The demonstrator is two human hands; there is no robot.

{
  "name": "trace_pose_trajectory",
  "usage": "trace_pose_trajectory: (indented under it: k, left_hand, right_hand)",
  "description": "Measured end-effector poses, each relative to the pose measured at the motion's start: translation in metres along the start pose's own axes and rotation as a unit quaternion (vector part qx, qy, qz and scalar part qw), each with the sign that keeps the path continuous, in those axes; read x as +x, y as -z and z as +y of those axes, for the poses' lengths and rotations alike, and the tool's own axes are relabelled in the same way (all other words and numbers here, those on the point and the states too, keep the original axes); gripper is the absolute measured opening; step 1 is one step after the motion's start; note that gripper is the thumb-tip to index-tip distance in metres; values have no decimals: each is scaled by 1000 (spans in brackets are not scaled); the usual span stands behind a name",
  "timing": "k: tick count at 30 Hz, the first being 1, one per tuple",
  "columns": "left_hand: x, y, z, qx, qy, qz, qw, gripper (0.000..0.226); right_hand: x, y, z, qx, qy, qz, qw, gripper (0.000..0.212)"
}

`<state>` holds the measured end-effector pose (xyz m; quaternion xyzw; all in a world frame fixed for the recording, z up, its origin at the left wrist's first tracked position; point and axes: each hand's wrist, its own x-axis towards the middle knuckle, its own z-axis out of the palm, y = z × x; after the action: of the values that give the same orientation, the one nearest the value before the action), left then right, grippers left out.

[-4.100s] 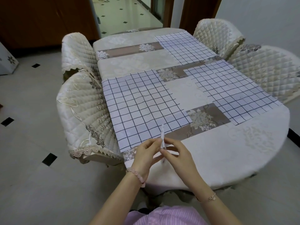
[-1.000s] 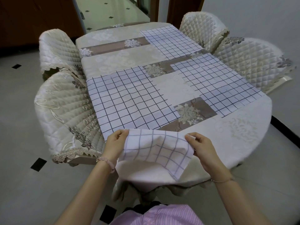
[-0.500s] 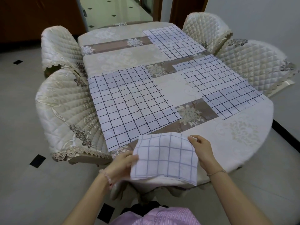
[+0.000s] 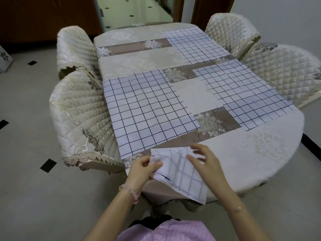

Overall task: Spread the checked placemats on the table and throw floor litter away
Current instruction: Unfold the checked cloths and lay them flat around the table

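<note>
A folded checked placemat (image 4: 180, 173) lies at the near table (image 4: 260, 153) edge. The left hand (image 4: 141, 168) pinches its left corner; the right hand (image 4: 203, 160) hovers over the right, fingers loose, apparently holding nothing. Thin, limp cloth: best taken by corners.

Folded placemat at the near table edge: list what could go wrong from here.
1. The folded placemat overhangs the near table edge; only the left hand pinches it, so it might slip to the floor.
2. Unfolding it forward may cover or shift the spread placemat just beyond.
3. The right hand looks open above it, so creases may stay.
</note>
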<state>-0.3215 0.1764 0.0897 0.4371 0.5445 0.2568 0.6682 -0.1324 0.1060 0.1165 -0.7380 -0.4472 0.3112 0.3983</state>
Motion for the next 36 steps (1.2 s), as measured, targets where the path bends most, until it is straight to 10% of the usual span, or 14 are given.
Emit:
trace_pose_trajectory:
  k: [4,17,36]
  left_hand:
    - [-4,-15,17,-21,-24,-1,999,17]
    - [-8,-6,27,-173,-15,-206,963,42]
    - [1,4,62,-93,-98,-36,990,17]
  right_hand:
    - [-22,-31,-30,60,3,-109,992,40]
    - [-8,-28,-33,134,-12,-33,990,28]
    - [25,-1,-28,203,-39,47,977,17]
